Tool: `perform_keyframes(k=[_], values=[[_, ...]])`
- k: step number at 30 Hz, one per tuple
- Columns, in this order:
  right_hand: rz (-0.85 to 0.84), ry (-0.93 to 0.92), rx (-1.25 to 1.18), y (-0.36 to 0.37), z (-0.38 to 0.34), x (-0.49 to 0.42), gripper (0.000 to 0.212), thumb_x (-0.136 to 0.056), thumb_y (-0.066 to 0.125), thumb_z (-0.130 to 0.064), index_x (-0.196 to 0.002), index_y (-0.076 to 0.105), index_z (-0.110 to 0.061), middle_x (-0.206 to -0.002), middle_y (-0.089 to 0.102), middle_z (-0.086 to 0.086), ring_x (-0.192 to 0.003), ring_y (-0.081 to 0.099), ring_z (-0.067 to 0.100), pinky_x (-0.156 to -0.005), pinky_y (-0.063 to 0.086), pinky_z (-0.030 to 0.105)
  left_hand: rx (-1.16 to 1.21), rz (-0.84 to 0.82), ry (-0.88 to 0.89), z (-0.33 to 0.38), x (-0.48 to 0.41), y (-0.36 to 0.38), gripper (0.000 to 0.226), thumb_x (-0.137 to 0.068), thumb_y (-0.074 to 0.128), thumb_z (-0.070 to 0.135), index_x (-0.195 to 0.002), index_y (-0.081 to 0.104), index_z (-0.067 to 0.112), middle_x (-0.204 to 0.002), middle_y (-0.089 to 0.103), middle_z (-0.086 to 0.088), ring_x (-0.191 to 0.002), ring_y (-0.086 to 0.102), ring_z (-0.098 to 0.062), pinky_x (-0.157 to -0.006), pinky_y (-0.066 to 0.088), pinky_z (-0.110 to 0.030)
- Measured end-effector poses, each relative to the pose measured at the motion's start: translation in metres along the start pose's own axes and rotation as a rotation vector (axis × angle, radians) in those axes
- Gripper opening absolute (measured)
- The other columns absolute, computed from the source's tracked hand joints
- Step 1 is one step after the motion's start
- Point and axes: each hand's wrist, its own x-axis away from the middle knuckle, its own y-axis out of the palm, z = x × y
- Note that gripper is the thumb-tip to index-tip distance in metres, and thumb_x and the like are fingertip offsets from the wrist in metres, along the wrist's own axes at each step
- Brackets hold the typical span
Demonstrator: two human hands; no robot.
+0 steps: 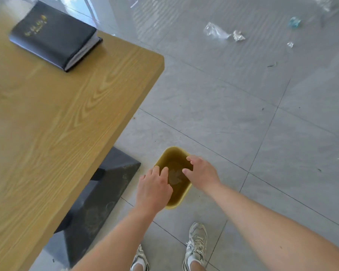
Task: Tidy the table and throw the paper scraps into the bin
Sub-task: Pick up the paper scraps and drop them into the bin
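Observation:
A small yellow bin point(179, 202) stands on the grey tiled floor just right of the table's corner. Pale paper scraps point(175, 176) lie at its bottom. My left hand point(154, 187) hovers over the bin's left rim with fingers spread and relaxed, holding nothing. My right hand point(203, 174) hangs over the right rim, fingers loose and empty too. The wooden table point(53, 124) fills the left of the view.
A thick black book point(54, 35) lies on the table's far end. The table's dark base point(98, 194) stands left of the bin. My two feet in white sneakers point(196, 245) are below the bin. Crumpled clear plastic point(221, 33) litters the far floor.

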Motion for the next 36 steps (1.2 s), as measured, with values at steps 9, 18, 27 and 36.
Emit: perform_keyframes(k=[9,18,27,36], values=[[0.049,-0.126,0.082,-0.071,-0.057,0.103,0.048,-0.087,0.061,-0.046,-0.130,0.051,-0.026,-0.125,0.058,0.004,-0.114,0.056,0.028,-0.092,0.048,0.040,0.063,0.148,-0.014,0.022,0.092,-0.109,0.046,-0.095,0.044,0.038,-0.139,0.042,0.026,-0.131,0.055,0.002,-0.120,0.051,-0.021,-0.102,0.042,-0.039],[0.089,-0.409,0.205,-0.121,-0.128,0.160,0.055,-0.089,0.061,-0.046,-0.137,0.046,-0.024,-0.132,0.056,0.003,-0.120,0.053,0.026,-0.095,0.047,0.039,-0.024,0.332,-0.135,-0.017,0.173,-0.198,0.044,-0.091,0.050,0.031,-0.133,0.050,0.020,-0.131,0.056,-0.002,-0.122,0.050,-0.022,-0.099,0.043,-0.038],[0.070,-0.612,0.310,-0.121,-0.224,0.185,0.057,-0.087,0.059,-0.046,-0.138,0.045,-0.025,-0.134,0.056,0.003,-0.120,0.054,0.025,-0.093,0.048,0.040,-0.004,0.426,-0.362,-0.091,0.227,-0.242,0.049,-0.088,0.057,0.032,-0.134,0.051,0.017,-0.129,0.058,-0.006,-0.120,0.053,-0.024,-0.096,0.044,-0.039],[0.068,-0.718,0.415,-0.073,-0.356,0.196,0.053,-0.091,0.060,-0.043,-0.138,0.047,-0.023,-0.133,0.056,0.004,-0.121,0.053,0.025,-0.094,0.049,0.041,0.027,0.507,-0.492,-0.215,0.264,-0.273,0.059,-0.092,0.051,0.043,-0.145,0.039,0.019,-0.145,0.046,-0.009,-0.136,0.041,-0.024,-0.109,0.037,-0.040]])
